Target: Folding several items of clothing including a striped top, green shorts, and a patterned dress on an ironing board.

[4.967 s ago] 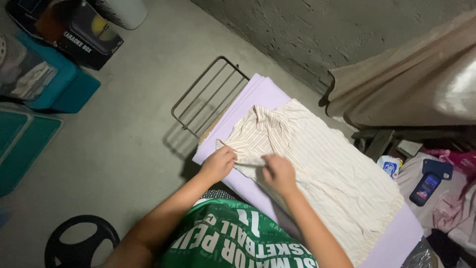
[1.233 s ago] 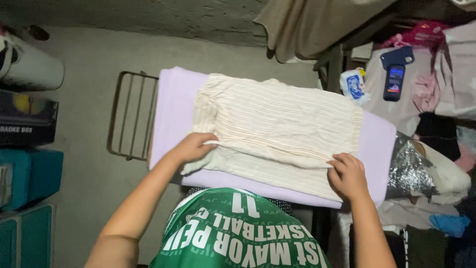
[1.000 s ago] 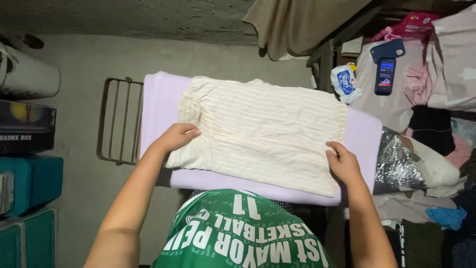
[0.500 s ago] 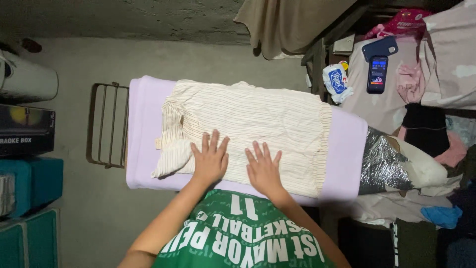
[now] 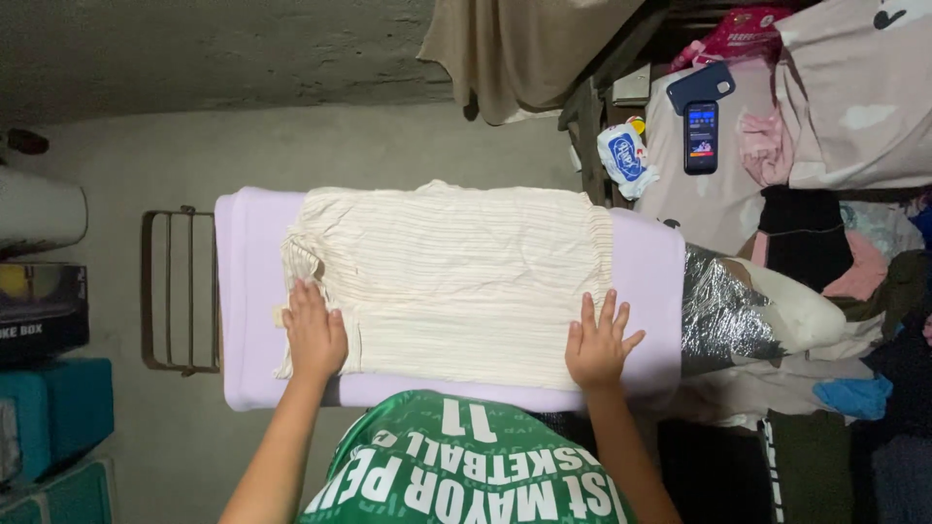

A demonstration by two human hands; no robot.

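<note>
The cream striped shirt [image 5: 451,277] lies spread flat on the lilac-covered ironing board [image 5: 646,277], filling most of its length, collar end toward 9 o'clock and hem toward 3 o'clock. The left hand [image 5: 315,334] presses palm-down on the shirt's near corner at about 8 o'clock, fingers [image 5: 301,301] straight and together, gripping nothing. The right hand [image 5: 598,344] lies flat at about 4 o'clock, fingers spread wide across the hem edge and onto the lilac cover, also holding nothing.

Beyond the board's 9 o'clock end a metal rack [image 5: 175,291] sticks out; at 3 o'clock its silvery nose (crinkled foil-like cover) [image 5: 718,315] meets a pile of clothes [image 5: 845,291]. At 1 o'clock a phone [image 5: 701,136] and a small white-and-blue packet [image 5: 623,155] rest on pale fabric.

One likely risk: with the hands so far apart, an uneven sweep outward could drag the thin cloth into fresh creases at the centre, or pull the near edge over the board's rim, since the fabric already hangs close to it by the left hand.
</note>
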